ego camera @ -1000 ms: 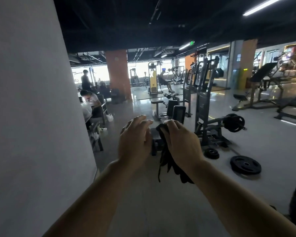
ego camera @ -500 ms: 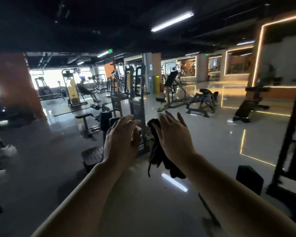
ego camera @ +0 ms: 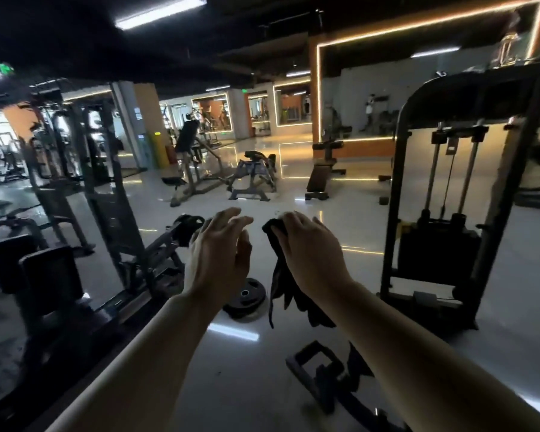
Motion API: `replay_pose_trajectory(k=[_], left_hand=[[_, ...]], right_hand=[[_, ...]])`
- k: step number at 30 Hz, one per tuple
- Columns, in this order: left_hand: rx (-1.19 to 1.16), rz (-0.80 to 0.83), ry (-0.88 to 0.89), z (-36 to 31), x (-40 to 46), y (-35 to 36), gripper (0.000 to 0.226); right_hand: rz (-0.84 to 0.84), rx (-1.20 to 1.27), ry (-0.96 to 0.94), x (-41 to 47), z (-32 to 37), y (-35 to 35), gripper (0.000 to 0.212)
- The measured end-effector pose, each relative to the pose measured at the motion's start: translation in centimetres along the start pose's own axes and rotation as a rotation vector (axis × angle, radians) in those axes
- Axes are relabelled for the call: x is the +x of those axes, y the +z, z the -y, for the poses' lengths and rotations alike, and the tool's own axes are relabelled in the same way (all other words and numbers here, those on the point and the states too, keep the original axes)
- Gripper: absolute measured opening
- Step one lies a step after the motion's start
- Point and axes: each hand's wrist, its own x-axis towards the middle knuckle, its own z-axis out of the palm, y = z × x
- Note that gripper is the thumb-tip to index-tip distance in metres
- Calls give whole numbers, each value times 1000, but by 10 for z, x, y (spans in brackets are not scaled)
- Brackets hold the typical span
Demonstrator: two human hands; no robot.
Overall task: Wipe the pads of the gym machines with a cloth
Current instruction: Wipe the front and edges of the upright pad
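Glossy grey floor [ego camera: 325, 219], weight plate [ego camera: 245, 299] flat, benches and machines standing on it

Both arms outstretched, left hand [ego camera: 219, 257] loose-fingered and empty, right hand [ego camera: 313, 254] around a dark cloth [ego camera: 279, 285].

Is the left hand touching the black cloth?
Apart. The head view shows bright floor between the left hand and the black cloth, which only the right hand grips.

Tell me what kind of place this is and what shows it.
A commercial gym, most likely. A cable weight-stack machine stands at right, a weight plate lies on the glossy floor, and benches and racks fill the hall behind. The right hand holds a dark cloth.
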Motion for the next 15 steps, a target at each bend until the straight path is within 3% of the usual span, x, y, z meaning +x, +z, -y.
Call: replay_pose_trajectory(k=[3, 8, 15], left_hand=[[-42, 49, 26, 17, 56, 61, 30], [-155, 72, 84, 33, 132, 154, 31], [-304, 167, 147, 34, 168, 275, 29]], right_hand=[[66, -6, 77, 37, -48, 30, 26], [35, -56, 156, 83, -125, 64, 25], [32, -212, 317, 87, -216, 91, 30]])
